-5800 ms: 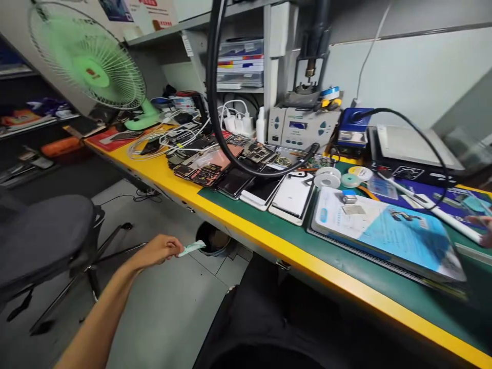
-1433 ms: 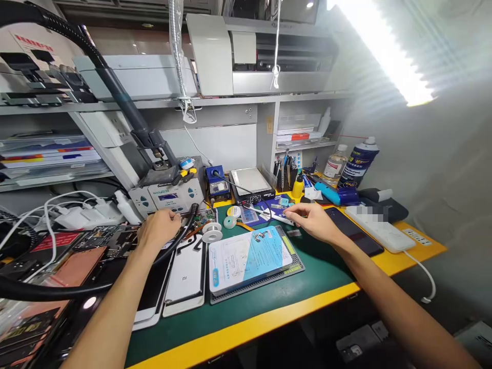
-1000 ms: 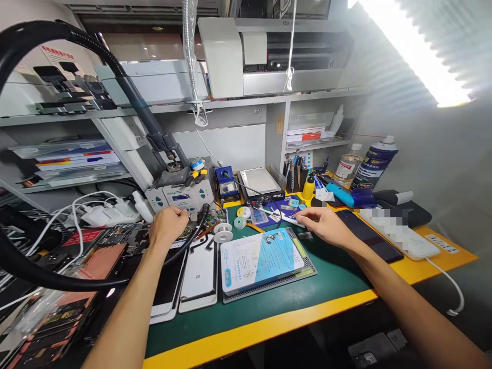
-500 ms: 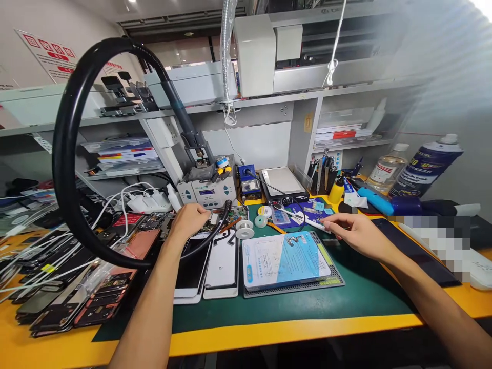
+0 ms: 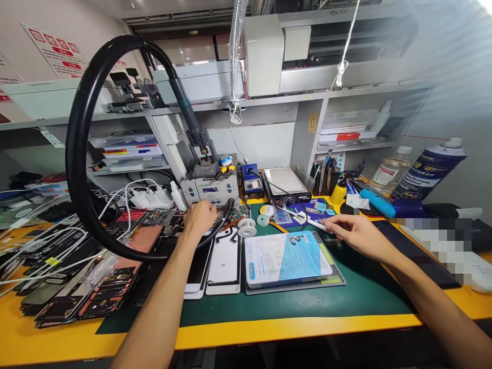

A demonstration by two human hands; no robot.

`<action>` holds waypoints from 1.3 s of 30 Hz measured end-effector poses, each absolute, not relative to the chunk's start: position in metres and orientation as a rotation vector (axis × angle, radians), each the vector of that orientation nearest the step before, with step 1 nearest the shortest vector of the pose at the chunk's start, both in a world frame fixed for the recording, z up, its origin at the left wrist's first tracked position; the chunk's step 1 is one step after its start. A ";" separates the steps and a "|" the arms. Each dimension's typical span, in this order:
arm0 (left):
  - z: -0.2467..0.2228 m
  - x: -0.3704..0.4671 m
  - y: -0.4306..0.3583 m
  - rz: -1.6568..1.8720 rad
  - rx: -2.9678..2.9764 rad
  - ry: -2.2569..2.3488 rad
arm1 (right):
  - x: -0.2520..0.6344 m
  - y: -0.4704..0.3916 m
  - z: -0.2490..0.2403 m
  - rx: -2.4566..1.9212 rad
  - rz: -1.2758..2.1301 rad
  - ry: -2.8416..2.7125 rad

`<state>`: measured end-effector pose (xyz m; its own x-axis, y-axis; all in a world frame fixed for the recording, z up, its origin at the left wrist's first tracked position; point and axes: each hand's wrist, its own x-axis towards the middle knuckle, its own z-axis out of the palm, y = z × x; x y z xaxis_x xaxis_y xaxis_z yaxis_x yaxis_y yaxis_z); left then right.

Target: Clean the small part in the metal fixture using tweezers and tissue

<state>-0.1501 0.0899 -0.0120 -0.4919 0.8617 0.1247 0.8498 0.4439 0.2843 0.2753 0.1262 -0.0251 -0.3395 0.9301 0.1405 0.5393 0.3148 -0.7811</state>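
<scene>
My left hand (image 5: 200,223) reaches to the circuit boards (image 5: 173,224) in front of the hot air station (image 5: 210,188). Its fingers are curled together, and their tips are hidden, so what they hold, if anything, does not show. My right hand (image 5: 355,236) pinches the near end of a slender white pen-like tool (image 5: 313,222) above the green mat (image 5: 284,310). Between my hands lies a blue and white printed packet (image 5: 288,259) on a grey perforated plate (image 5: 338,280). Left of it are a white phone back (image 5: 223,264) and a solder wire spool (image 5: 246,228).
A thick black hose (image 5: 75,154) loops over the left side, passing by my left forearm. Phone parts are piled (image 5: 103,294) at left with white cables. A spray can (image 5: 430,169) and a clear bottle (image 5: 391,169) stand back right. A dark phone screen (image 5: 418,256) lies at right.
The view has shifted slightly, so most things sit a little further right. My left hand has moved a little to the right and forward. My right hand keeps its pinch on the white tool.
</scene>
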 end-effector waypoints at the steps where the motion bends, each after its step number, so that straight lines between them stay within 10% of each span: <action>1: -0.009 -0.149 0.088 0.516 1.568 2.636 | 0.275 0.127 -0.026 -1.293 0.857 -1.992; 23: 0.013 -0.095 0.040 1.638 1.407 1.768 | 0.268 0.113 -0.013 -1.286 0.671 -1.711; 39: 0.045 -0.059 0.052 0.534 2.182 1.902 | 0.275 0.125 -0.026 -1.192 0.606 -1.791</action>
